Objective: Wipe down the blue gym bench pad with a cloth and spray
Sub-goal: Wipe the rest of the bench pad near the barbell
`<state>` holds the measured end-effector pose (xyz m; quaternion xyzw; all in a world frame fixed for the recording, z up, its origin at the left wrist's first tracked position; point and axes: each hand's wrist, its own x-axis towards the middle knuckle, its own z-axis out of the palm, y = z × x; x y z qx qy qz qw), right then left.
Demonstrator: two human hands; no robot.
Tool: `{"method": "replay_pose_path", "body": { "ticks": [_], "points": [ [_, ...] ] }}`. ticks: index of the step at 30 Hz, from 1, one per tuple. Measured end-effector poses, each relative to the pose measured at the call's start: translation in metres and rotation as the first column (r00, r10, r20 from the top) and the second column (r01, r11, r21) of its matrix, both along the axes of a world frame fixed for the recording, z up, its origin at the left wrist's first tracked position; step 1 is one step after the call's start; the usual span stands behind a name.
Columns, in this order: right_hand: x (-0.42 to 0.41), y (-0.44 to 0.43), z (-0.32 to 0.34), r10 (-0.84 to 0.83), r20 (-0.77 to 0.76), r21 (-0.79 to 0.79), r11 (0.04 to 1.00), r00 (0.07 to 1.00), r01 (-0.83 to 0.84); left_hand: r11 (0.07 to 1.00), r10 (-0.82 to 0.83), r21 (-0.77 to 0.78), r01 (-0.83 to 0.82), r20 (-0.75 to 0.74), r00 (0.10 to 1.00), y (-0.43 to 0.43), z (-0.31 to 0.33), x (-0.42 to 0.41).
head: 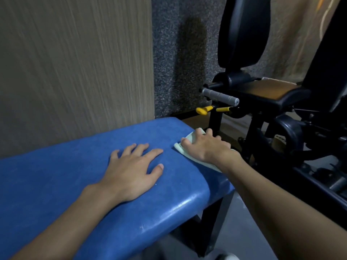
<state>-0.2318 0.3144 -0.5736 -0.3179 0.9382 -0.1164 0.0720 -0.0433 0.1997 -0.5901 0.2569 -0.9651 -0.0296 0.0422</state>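
Gripping the cloth (191,137) at the blue pad (71,166) edge, right hand (208,148) sits near a black machine (272,96); left hand (131,170) rests flat, fingers spread.

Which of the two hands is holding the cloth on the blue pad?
The right hand, fingers curled on the pale cloth at the edge of the blue pad. The left hand lies flat on bare pad.

This is looking like a gym: a blue padded bench (75,175) is standing on a black frame beside a black exercise machine (281,128), which is carrying a tall back pad (242,30), a seat pad (272,91), a grey grip handle (219,95) and yellow adjustment levers (203,110). Speckled grey matting (169,53), possibly rubber, is covering the far surface, and a wood-grain panel (75,62) is lining the wall at left.
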Motion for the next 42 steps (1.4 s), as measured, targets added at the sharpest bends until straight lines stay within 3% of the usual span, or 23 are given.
{"method": "replay_pose_path", "body": {
  "ticks": [4,7,13,20,25,31,38,40,42],
  "points": [
    [-0.007,0.013,-0.007,0.063,0.001,0.025,0.998,0.998,-0.063,0.999,0.011,-0.036,-0.013,-0.052,0.999,-0.036,0.008,-0.017],
    [-0.011,0.016,-0.012,0.068,-0.022,0.015,0.998,0.997,-0.068,0.999,0.053,0.007,-0.053,0.015,0.998,-0.057,0.006,-0.036],
    [-0.039,-0.055,-0.006,0.085,0.036,0.034,0.996,0.996,-0.086,0.999,0.032,-0.042,-0.03,0.04,0.999,-0.054,0.001,-0.033],
    [-0.04,-0.054,-0.01,0.115,-0.015,0.06,0.992,0.993,-0.114,0.997,0.018,-0.071,-0.016,0.033,0.999,-0.054,-0.002,-0.034],
    [-0.06,-0.117,-0.002,0.192,-0.028,0.069,0.979,0.981,-0.189,0.997,0.002,-0.08,-0.006,-0.052,0.999,-0.084,0.005,-0.031],
    [-0.064,-0.162,-0.001,0.393,-0.101,0.1,0.918,0.914,-0.384,0.996,0.062,-0.057,-0.07,-0.12,0.991,-0.094,-0.006,-0.032],
    [-0.035,-0.153,-0.009,0.46,-0.213,0.183,0.885,0.862,-0.428,0.997,0.067,0.05,-0.054,-0.291,0.954,-0.102,-0.009,-0.027],
    [-0.025,-0.147,-0.009,0.475,-0.23,0.173,0.879,0.85,-0.444,0.993,0.052,0.121,-0.019,-0.282,0.958,-0.107,-0.004,-0.018],
    [-0.012,-0.141,-0.009,0.522,-0.258,0.154,0.853,0.813,-0.499,0.996,0.039,0.084,-0.022,-0.212,0.977,-0.115,0.001,-0.005]
  ]
}}
